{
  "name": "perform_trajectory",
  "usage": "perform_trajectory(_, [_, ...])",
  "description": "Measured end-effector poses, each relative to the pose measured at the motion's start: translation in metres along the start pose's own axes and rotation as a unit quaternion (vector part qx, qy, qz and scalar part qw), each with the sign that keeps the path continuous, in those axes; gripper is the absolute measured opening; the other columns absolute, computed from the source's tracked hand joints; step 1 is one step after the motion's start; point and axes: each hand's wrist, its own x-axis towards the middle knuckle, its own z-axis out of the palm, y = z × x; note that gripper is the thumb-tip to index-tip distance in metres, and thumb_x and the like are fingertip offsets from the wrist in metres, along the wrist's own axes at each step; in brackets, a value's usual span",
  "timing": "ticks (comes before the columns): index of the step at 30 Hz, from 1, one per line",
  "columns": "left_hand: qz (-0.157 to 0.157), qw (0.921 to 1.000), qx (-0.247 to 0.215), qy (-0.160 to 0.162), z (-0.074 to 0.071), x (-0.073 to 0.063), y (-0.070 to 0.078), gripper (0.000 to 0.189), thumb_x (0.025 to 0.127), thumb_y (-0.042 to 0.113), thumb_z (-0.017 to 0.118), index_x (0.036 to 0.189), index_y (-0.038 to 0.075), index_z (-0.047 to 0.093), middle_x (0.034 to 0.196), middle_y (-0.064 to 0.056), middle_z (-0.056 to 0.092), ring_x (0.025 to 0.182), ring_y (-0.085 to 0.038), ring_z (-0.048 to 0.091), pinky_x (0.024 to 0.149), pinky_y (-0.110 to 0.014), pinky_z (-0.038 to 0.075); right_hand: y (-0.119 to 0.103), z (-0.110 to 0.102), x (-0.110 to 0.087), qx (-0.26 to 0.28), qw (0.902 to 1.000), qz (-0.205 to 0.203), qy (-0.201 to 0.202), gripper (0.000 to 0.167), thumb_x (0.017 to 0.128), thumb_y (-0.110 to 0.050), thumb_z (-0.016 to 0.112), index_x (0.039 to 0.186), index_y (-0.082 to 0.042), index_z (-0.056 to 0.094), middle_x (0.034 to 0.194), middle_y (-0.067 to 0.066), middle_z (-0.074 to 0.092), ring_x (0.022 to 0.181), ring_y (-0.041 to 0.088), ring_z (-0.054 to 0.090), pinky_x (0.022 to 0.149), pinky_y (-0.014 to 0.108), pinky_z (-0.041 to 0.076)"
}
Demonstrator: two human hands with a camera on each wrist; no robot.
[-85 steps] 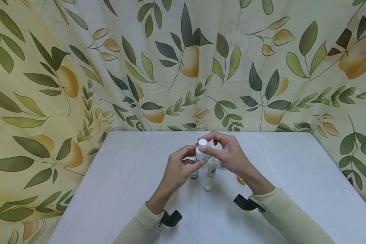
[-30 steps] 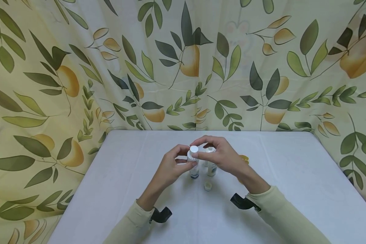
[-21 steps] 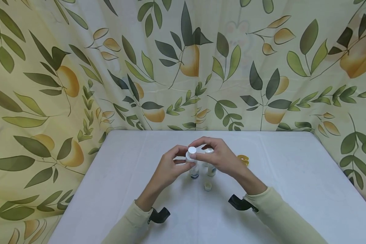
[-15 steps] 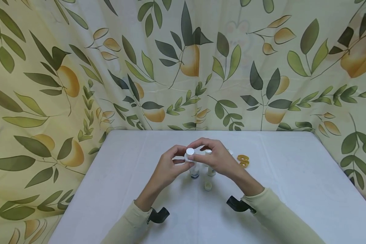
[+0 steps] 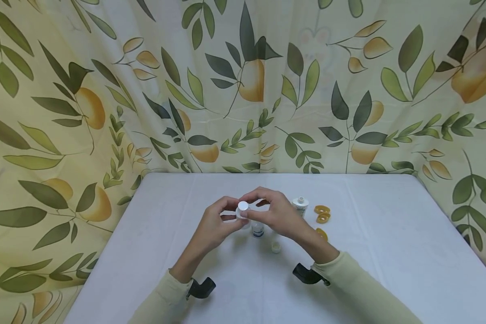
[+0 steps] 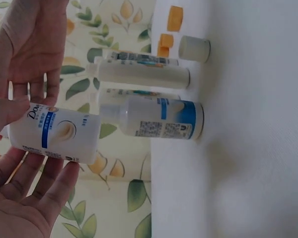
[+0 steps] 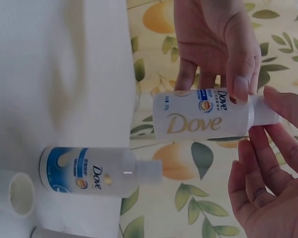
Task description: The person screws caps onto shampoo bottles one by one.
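Observation:
In the head view my left hand (image 5: 216,225) grips a small white Dove bottle (image 6: 59,130) round its body, above the table. My right hand (image 5: 277,213) pinches that bottle's white cap (image 5: 243,207) between thumb and fingers. The right wrist view shows the bottle's gold "Dove" lettering and the cap on its neck. Just past the held bottle stands a capped white-and-blue Dove bottle (image 7: 89,171). Behind my right hand is another white bottle (image 5: 301,204) with a narrow, uncapped top. A loose white cap (image 5: 276,247) lies nearer me, partly shadowed.
Several yellow-orange rings (image 5: 322,209) lie on the right, partly behind my right forearm. Pale slim bottles (image 6: 144,74) stand behind the blue one in the left wrist view. A white cloth (image 5: 368,234) covers the table, and a leaf-patterned curtain (image 5: 235,112) hangs behind.
Both hands have moved left and slightly toward me with the bottle, still gripping its body and cap. The uncapped bottle and the rings on the right have come into sight.

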Motion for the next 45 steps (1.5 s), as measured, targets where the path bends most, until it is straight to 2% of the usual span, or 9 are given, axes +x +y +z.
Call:
perform_trajectory(9, [-0.006,0.9998,0.016,-0.011,-0.010,-0.006,-0.006,0.036,0.084,0.015,0.084,0.116,0.015,0.067,0.113,0.000,0.068,0.108,-0.018,0.063,0.095,-0.047,0.058,0.002,0.011,0.003,0.002,0.9999,0.005,-0.011,0.025,0.089,-0.026,0.081,0.112,-0.020,0.074,0.111,-0.006,0.070,0.109,0.021,0.062,0.096,0.055,0.050])
perform_trajectory(13, [-0.017,0.9997,0.006,-0.018,-0.014,-0.009,-0.011,0.036,0.084,0.013,0.084,0.116,0.013,0.067,0.112,-0.002,0.068,0.108,-0.019,0.064,0.097,-0.052,0.056,0.003,0.017,0.004,-0.014,0.9997,0.016,-0.009,0.025,0.088,-0.023,0.082,0.111,-0.021,0.074,0.109,-0.008,0.070,0.105,0.024,0.063,0.092,0.049,0.052])
perform_trajectory(22, [-0.045,0.9985,0.006,-0.031,-0.023,-0.015,-0.025,0.034,0.084,0.012,0.084,0.114,0.012,0.067,0.111,-0.003,0.068,0.107,-0.020,0.063,0.096,-0.037,0.058,0.008,0.034,0.007,-0.038,0.9991,0.018,-0.005,0.024,0.086,-0.020,0.083,0.108,-0.020,0.075,0.105,-0.010,0.070,0.089,0.013,0.064,0.079,0.033,0.058])
perform_trajectory(35, [-0.065,0.9970,0.004,-0.043,-0.036,-0.024,-0.044,0.034,0.085,0.013,0.083,0.114,0.013,0.067,0.113,-0.002,0.068,0.109,-0.020,0.064,0.095,-0.034,0.058,0.017,0.053,0.011,-0.020,0.9988,0.040,-0.022,0.023,0.086,-0.017,0.082,0.108,-0.021,0.074,0.101,-0.009,0.069,0.082,0.013,0.064,0.066,0.028,0.055])
perform_trajectory(45, [-0.070,0.9958,0.003,-0.058,-0.043,-0.025,-0.060,0.036,0.084,0.013,0.084,0.116,0.014,0.066,0.115,-0.003,0.068,0.110,-0.020,0.064,0.095,-0.038,0.058,0.026,0.065,0.015,-0.019,0.9990,0.033,-0.025,0.023,0.087,-0.015,0.081,0.109,-0.016,0.074,0.102,-0.005,0.070,0.080,0.013,0.063,0.061,0.024,0.052])
